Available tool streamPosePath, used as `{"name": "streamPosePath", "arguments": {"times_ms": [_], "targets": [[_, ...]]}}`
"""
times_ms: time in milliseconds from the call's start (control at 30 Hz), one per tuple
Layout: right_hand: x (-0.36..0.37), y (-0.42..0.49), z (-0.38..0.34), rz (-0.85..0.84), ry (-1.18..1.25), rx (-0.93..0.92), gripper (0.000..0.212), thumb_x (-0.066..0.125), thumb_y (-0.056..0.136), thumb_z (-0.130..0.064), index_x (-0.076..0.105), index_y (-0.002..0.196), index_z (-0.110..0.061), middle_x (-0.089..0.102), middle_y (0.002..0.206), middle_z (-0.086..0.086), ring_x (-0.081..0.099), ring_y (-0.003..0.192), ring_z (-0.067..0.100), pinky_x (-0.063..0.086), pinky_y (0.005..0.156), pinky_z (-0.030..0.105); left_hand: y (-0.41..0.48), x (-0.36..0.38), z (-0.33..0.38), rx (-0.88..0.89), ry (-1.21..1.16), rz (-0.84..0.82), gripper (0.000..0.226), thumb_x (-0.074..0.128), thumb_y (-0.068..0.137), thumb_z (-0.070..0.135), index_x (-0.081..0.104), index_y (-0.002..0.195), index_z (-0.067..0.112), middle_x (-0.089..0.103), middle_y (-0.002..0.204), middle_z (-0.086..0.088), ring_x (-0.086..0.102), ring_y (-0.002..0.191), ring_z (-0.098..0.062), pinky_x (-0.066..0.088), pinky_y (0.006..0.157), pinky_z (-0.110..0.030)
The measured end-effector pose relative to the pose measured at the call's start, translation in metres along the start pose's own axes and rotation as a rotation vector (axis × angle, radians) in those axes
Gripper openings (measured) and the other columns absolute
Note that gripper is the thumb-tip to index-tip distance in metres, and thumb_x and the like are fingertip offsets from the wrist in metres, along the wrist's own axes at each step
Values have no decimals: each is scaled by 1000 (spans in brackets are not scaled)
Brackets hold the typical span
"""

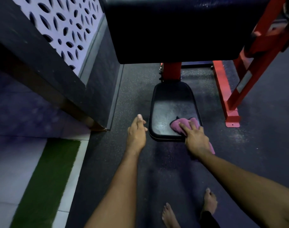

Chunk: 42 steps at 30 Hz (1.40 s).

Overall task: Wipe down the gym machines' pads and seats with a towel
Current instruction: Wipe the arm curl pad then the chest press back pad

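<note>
A black padded seat (171,109) of a red-framed gym machine sits low in the middle of the view. On its front right corner lies a pink towel (181,125), and part of it hangs off the seat edge under my wrist. My right hand (195,139) presses down on the towel with its fingers spread over it. My left hand (136,132) hovers just left of the seat's front edge, fingers relaxed and holding nothing. A large black back pad (181,30) rises above and behind the seat.
The red steel frame (231,99) and its floor plate stand right of the seat. A dark wall with a perforated panel (61,27) runs along the left. A green turf strip (46,183) lies at lower left. My bare feet (209,203) stand on the dark rubber floor.
</note>
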State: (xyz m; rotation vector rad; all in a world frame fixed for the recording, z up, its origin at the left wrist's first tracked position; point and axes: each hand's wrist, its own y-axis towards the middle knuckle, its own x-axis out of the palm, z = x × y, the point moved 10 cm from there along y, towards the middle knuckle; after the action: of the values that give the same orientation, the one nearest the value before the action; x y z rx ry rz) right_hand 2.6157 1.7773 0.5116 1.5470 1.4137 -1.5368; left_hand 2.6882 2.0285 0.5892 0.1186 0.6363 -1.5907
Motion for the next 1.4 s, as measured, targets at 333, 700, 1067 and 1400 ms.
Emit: {"name": "streamPosePath", "arguments": {"times_ms": [333,700,1067,1400], "targets": [[-136,-35,-7,-3,867,262,31,64,93,-36,63,124,-30,67,121,3,62,111,26,45,90,30,-83,26,101,287,143,-468,45,74,89,39,59,130,28,65,114,2,63,98,-10,51,82,-26],[-265,-105,-56,-425,1037,62,53,39,100,-66,64,112,-20,65,106,16,63,80,31,51,71,41,-119,-23,247,542,217,-294,12,60,96,24,51,89,28,65,89,-1,60,84,-19,40,61,-25],[-342,-115,-85,-94,790,-366,15,77,84,-6,70,92,-17,69,82,2,65,78,16,56,67,35,-128,-63,316,658,468,-332,26,75,87,44,64,89,20,66,83,4,59,77,-11,45,64,-28],[-387,-127,-51,-47,1080,-412,25,66,99,-19,55,77,-22,54,62,-11,49,57,4,38,53,19,-124,-64,326,535,460,-688,9,71,93,13,73,94,21,75,87,2,68,77,-12,54,70,-25]]}}
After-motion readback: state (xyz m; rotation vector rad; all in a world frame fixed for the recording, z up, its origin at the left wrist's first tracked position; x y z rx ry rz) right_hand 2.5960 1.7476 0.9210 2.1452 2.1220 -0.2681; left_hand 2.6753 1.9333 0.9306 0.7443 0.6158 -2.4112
